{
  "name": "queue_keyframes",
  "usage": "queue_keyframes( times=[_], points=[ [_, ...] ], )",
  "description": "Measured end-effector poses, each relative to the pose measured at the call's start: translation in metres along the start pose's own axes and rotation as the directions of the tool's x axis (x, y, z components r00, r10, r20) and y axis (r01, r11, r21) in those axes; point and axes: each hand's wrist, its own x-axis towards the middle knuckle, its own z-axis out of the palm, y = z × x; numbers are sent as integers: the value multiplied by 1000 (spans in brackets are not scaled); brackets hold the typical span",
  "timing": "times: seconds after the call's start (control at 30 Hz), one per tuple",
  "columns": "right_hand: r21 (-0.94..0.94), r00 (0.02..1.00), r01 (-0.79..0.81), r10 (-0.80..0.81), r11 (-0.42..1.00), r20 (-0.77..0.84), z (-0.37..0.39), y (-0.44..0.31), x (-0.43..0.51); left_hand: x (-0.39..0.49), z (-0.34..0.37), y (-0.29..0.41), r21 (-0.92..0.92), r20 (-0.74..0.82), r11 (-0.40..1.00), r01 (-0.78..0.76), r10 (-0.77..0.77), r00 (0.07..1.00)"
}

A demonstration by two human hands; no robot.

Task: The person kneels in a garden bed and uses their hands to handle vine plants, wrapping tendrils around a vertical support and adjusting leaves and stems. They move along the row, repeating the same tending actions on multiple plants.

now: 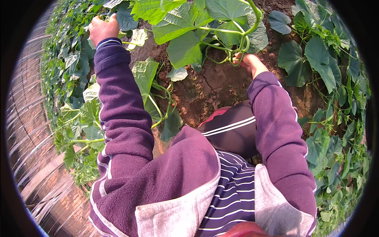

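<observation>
My right hand [250, 63] has its fingers closed on the looped lower part of a green cucumber-like vine stem [244, 40]. Broad lobed leaves [185, 49] spread from that vine above the soil. Up at the left, my left hand [103, 28] is among the foliage with thumb and fingers curled. A bit of green shows between its fingertips, but whether it is gripped is unclear. Right beside this hand are a dark green leaf [125, 17] and a pale, yellowish leaf [138, 39].
Cracked brown soil [204, 89] lies between the plant rows. A dense row of vines [328, 68] runs along the right, another [66, 59] along the left. A bent stem [161, 117] rises near my left sleeve. Shiny strips of plastic film [32, 124] stretch beyond the left row.
</observation>
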Motion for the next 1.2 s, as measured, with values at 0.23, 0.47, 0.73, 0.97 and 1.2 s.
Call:
queue_keyframes(
  times=[0.23, 0.47, 0.73, 0.97, 1.2],
  points=[
    [-127, 995, 64, -73, 990, -69, -2, -25, -49, -127, 34, 51, -982, -89, 173, -69, -112, 990],
    [-586, 916, 289, -398, 757, -62, -7, -9, -15, -288, 32, 123, -977, 57, 208, -56, 501, 863],
    [-858, 993, 105, -106, 502, 59, -9, -77, -45, -270, 35, 155, -955, 100, 292, -59, 499, 861],
    [-861, 963, 195, -259, 469, 77, -106, -149, -115, -241, 40, 128, -957, 19, 266, -115, 454, 891],
    [-778, 836, 426, -530, 462, 143, -104, -206, -103, -240, 54, 124, -990, 134, 76, 115, 360, 923]
  ],
)
